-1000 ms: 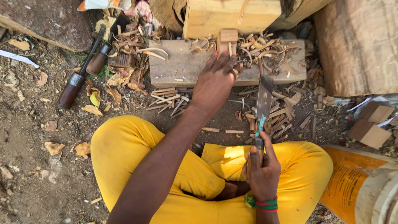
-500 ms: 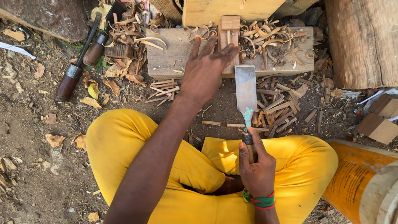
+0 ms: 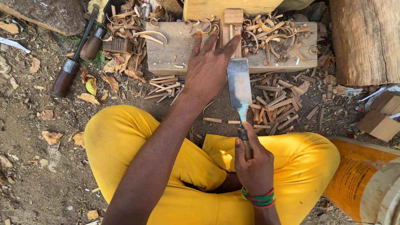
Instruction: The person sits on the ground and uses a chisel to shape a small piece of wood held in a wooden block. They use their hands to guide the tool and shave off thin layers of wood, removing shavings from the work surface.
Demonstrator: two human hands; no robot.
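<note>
dirt ground — right hand (image 3: 255,166) fingers grip chisel (image 3: 239,87), blade pointing away — left hand (image 3: 208,66) open.

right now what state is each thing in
left hand: flat on the small wood piece
right hand: gripping the chisel handle
chisel: blade edge at the wood piece
wood piece: lying on the plank
plank: strewn with shavings
mallet: lying on the ground

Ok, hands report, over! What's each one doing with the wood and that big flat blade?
Left hand flat on the small upright wooden piece. Right hand gripping the broad flat steel chisel, blade at the piece. Curled wood shavings crowd the grey plank.
</note>
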